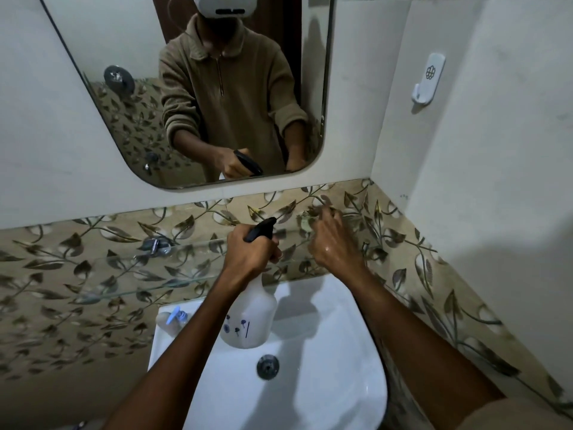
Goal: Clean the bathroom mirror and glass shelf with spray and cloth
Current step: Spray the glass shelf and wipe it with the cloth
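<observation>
The spray bottle (248,318) hangs over the white sink (310,398), its black trigger head aimed at the glass shelf (124,271) mounted on the leaf-patterned tiles (62,305). The left hand (251,252) grips the bottle's neck, fingers curled round the trigger. The right hand (331,240) works at the shelf's right end with what looks like a cloth (307,218); the motion blur there hides whether its fingers clamp it or press it flat, so I cannot tell. The step in hand seems to be wiping the shelf. The next move likely calls for another squeeze of spray further left along the glass, then the cloth following. The mirror (248,88) hangs above.
</observation>
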